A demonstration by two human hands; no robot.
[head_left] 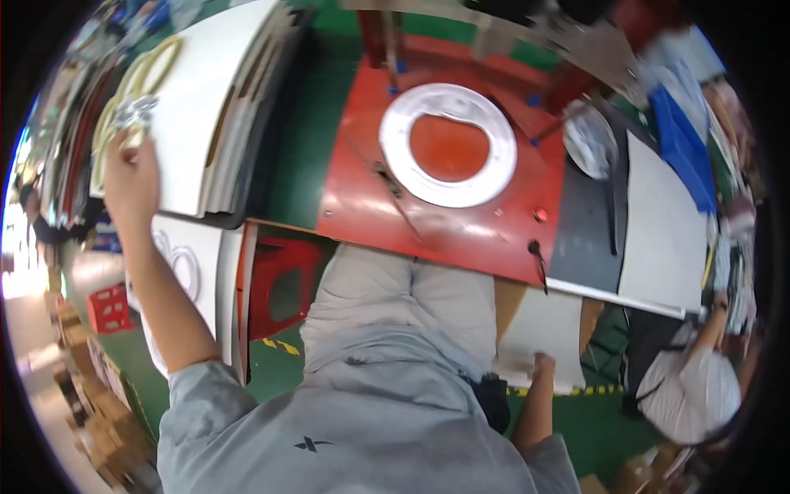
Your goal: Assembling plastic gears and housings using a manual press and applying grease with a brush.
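Out to the left, my left hand [132,181] is raised over the edge of a stack of white boards [202,99]. Its fingers are closed at a shiny, crinkled silvery piece [137,111], too blurred to name more exactly. Pale yellow looped bands [160,66] lie beside it on the top board. Low on the right, my right hand [542,365] is beside a white sheet [550,329] below the table edge; its fingers are smeared and small. A white ring [395,152] with a wide round opening lies flat on the red work surface [354,198], away from both hands.
A red machine frame [374,37] stands behind the ring. To the right are a clear, shiny round piece [589,142], a white sheet [662,222] and a blue bin [681,148]. A red stool [284,280] stands below left. Another person [691,395] is at lower right.
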